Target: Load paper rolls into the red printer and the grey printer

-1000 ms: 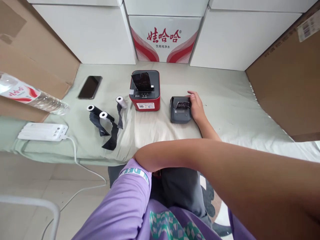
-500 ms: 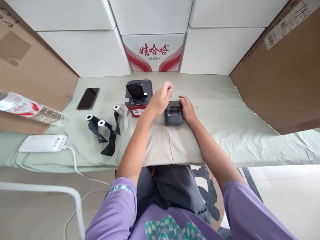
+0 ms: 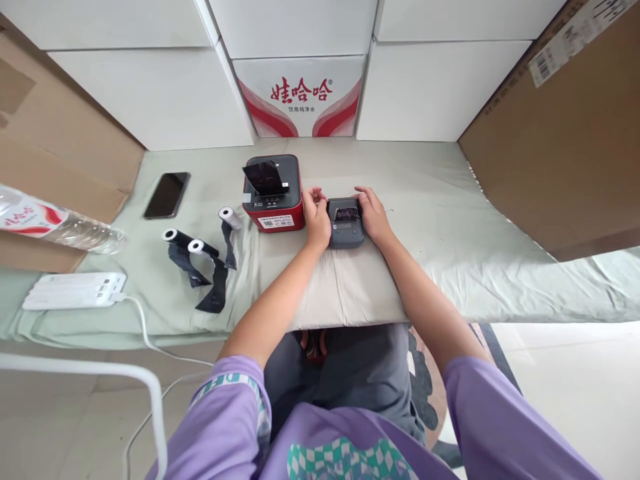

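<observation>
Fingers of the left hand [image 3: 318,223] and right hand [image 3: 376,217] flank the small dark-grey boxy printer [image 3: 345,235] on pale green cloth [image 3: 440,200]; whether they clamp it is unclear. Leftward shoving could bump the red-and-black cubic printer [image 3: 275,197].

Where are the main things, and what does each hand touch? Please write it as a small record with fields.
Left hand: at the left side of the grey device
Right hand: at the device's right side
Dark strip: at the grey device's top
Red device: just left of the left hand; black sheet on top, tilted
Rolls: three, left of the red device, with dark strips
Phone: beyond the rolls
Bottle: left edge, partly cut off
Power bank: front left, white cable attached
</observation>
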A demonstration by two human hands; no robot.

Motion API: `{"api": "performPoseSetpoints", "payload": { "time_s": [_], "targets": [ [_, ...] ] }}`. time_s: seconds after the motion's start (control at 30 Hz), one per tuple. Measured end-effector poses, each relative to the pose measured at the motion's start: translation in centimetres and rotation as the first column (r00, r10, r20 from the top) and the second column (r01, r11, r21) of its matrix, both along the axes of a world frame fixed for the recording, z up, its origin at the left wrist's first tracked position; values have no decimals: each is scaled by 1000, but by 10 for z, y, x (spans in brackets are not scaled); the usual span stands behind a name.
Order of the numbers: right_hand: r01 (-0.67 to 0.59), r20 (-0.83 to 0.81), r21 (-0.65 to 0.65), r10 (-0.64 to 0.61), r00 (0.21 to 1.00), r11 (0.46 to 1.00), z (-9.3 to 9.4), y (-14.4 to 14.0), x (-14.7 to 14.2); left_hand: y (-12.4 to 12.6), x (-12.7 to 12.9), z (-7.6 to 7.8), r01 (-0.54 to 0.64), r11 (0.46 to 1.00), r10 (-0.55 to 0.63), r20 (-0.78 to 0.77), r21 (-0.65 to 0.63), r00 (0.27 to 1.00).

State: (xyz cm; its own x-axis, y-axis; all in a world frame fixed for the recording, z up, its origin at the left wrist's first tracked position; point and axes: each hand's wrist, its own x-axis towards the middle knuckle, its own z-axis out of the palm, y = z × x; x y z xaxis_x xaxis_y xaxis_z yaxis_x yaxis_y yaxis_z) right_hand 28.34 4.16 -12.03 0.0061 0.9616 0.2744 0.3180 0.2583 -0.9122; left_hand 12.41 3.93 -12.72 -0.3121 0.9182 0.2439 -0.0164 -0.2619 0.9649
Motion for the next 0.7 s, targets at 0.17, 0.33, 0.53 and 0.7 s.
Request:
{"api": "performPoseSetpoints", "payload": {
  "time_s": [0.17,0.33,0.53,0.7],
  "targets": [
    [5,8,5,-5,1000,1000,-1,0,0,12,-8,-12,220,973,-210,120,-71,970],
    [33,31,30,-34,999,999,0,-2,0,19,-24,-8,486,866,-467,162,-115,870],
    [116,56,50,-118,991,992,-2,0,4,18,-30,-6,526,841,-509,145,-125,848],
    [111,60,38,-114,992,993,-4,2,4,16,-37,0,638,757,-627,118,-142,770]
  ]
}}
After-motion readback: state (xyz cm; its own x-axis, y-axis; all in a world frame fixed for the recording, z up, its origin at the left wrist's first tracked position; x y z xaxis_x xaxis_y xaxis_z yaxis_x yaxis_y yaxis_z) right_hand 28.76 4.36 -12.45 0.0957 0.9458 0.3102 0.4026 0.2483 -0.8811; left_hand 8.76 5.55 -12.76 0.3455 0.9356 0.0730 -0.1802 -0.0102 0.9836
